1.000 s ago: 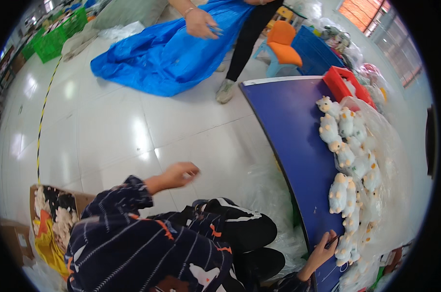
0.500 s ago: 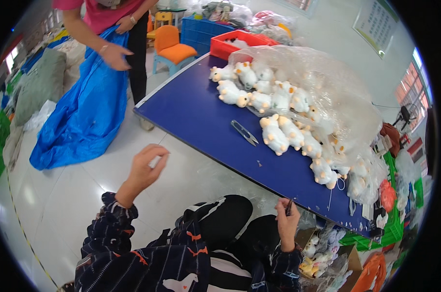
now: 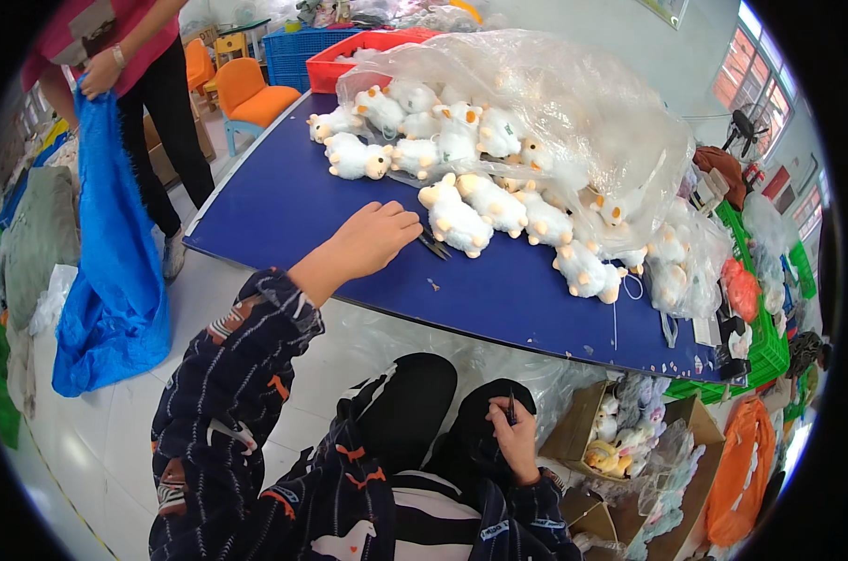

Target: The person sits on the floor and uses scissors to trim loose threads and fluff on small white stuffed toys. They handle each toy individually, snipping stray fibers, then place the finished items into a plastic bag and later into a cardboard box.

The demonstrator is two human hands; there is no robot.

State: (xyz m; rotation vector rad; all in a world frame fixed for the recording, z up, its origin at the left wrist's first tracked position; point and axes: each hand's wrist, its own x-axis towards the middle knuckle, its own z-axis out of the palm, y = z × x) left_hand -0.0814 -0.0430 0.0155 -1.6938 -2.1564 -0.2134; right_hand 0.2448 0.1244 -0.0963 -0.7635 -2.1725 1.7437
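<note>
My left hand [image 3: 373, 241] reaches over the blue table [image 3: 284, 201], its fingers curled together over the handle end of metal thread snips [image 3: 435, 245]. The blades stick out past the fingertips, close to a white plush sheep [image 3: 455, 217] with peach feet. Above my knee, my right hand [image 3: 515, 439] is closed around a slim dark tool [image 3: 512, 408]; its exact kind is hard to make out. Several more plush sheep [image 3: 359, 156] lie in a loose cluster, some partly under a clear plastic bag [image 3: 574, 103].
A red crate [image 3: 335, 67] stands behind the table, with blue crates [image 3: 293, 51] and an orange chair [image 3: 251, 98] beyond. Left, another person holds a blue sack [image 3: 115, 271]. Cardboard boxes [image 3: 574, 421] of soft toys and an orange bag [image 3: 744, 467] sit at lower right.
My left hand has moved from over the floor onto the table, at the snips. My right hand has lowered from the table edge to my knee. The other person has lifted the blue sack upright.
</note>
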